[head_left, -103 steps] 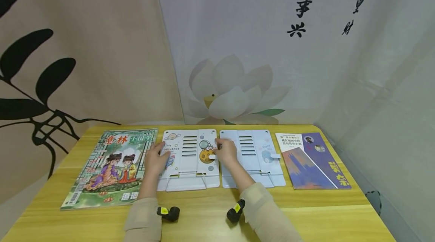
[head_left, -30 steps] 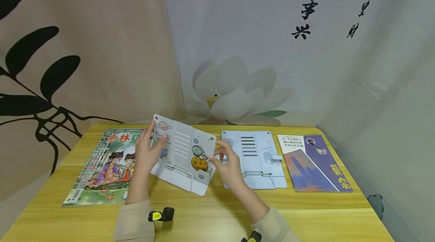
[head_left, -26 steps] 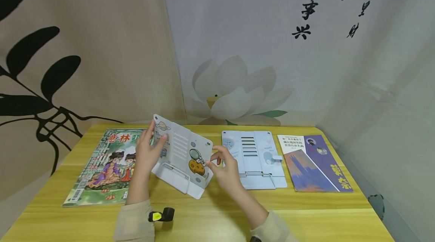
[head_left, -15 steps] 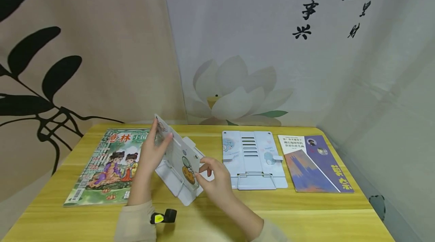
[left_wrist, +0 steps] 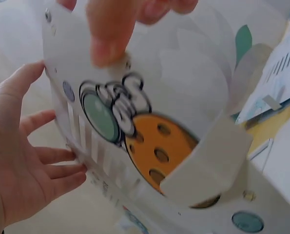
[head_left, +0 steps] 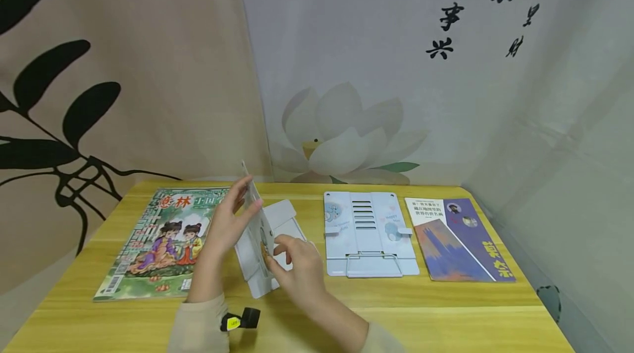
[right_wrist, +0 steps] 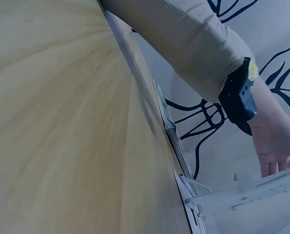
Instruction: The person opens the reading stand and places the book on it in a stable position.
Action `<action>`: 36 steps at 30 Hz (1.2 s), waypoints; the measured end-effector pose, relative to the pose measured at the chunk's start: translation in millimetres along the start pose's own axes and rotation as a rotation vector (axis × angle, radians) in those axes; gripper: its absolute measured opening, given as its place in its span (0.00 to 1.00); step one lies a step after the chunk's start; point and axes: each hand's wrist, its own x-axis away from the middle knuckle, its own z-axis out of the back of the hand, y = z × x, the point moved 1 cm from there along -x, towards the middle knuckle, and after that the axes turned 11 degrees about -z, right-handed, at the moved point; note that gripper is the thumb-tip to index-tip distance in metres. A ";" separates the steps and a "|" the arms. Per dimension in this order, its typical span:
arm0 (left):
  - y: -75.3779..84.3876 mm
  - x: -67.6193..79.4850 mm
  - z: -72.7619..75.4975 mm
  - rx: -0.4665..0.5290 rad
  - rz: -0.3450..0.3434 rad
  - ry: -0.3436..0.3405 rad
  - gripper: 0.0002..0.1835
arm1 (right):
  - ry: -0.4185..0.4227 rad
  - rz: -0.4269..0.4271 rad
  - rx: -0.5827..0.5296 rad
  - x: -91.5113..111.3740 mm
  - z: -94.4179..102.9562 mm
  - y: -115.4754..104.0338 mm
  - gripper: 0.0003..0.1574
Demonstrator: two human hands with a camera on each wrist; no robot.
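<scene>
A white reading stand [head_left: 258, 234] with a cartoon astronaut is lifted in the left middle of the table, turned almost edge-on in the head view. A pale back plate [head_left: 284, 221] stands out behind it. My left hand [head_left: 227, 227] grips its upper left part, thumb in front. My right hand [head_left: 303, 275] pinches its right side, thumb on the printed face. In the left wrist view, a white clip [left_wrist: 208, 163] covers part of the orange moon. The right wrist view shows my left hand [right_wrist: 276, 144] and part of the stand; my right hand is mostly outside it.
A second white stand [head_left: 364, 243] lies flat to the right, its clips turned outward. Further right is a purple book [head_left: 458, 240]. On the left lies a green magazine [head_left: 158, 243], partly behind my left arm. Behind the wooden table [head_left: 446, 320] hangs a printed curtain [head_left: 346, 39].
The stand has been lifted from the table and turned until its face points right. Its back plate has swung out. My right hand has followed leftward, and its wrist camera has left the head view.
</scene>
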 end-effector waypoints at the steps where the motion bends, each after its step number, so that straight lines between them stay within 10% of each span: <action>1: 2.1 0.1 -0.1 0.002 -0.002 -0.002 0.33 | 0.003 0.000 0.008 -0.3 -1.9 -1.0 0.28; 16: 2.6 2.2 6.1 0.092 -0.051 0.000 0.27 | -0.146 0.022 -0.016 1.0 -7.6 6.5 0.28; 26: -7.8 6.3 14.4 0.235 -0.005 0.006 0.27 | -0.533 -0.322 0.135 9.9 -22.1 51.5 0.15; 36: -12.6 8.3 18.7 0.268 -0.029 0.011 0.27 | -0.646 -0.455 0.158 18.8 -40.7 78.1 0.05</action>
